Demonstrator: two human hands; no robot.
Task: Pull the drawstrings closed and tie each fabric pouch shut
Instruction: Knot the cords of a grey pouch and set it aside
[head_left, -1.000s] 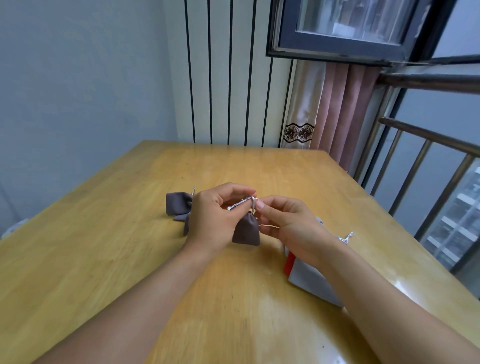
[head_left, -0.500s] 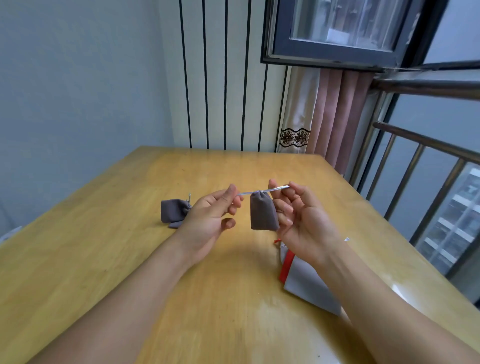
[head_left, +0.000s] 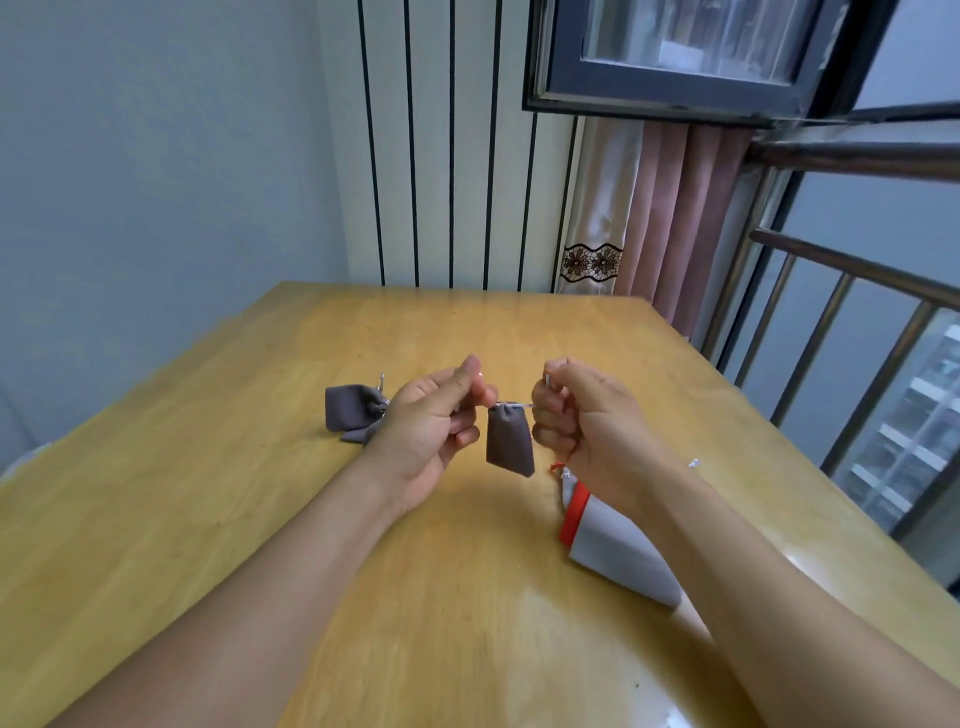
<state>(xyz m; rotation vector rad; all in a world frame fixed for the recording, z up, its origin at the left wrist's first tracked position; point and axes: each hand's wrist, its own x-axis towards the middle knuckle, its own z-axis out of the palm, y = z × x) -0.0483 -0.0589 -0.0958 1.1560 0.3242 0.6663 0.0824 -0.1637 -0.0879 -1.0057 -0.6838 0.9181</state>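
Nearest the camera, partly hidden under the right forearm: a light grey pouch with a red band (head_left: 613, 540) lying on the wooden table (head_left: 218, 519), its far edge and mouth covered by the wrist, only a scrap of red cord showing. A small silvery bit (head_left: 694, 463) just beyond that forearm, too small to identify.

Above the table and clear of its surface, beyond the grey-and-red pouch: a small dark grey pouch (head_left: 510, 441) hanging with its mouth gathered tight, suspended by a silver drawstring (head_left: 514, 404) stretched to either side. Left of the hanging pouch, the left hand (head_left: 431, 431) pinching one cord end between thumb and forefinger, remaining fingers loosely curled beneath. Right of it, the right hand (head_left: 582, 415) clenched into a fist round the other end, a short silver tip poking out above the knuckles. Unclear whether a knot sits at the neck.

Farther off, left of the hanging pouch and half masked by the left hand: another dark grey pouch (head_left: 353, 413) resting on the table, its neck bunched, a cord end sticking up; possibly a second one under it, hard to separate.

Beyond the table: striped wall panel (head_left: 452, 156), pink curtain (head_left: 675, 218), window frame (head_left: 675, 98), metal railing (head_left: 841, 270) at right.
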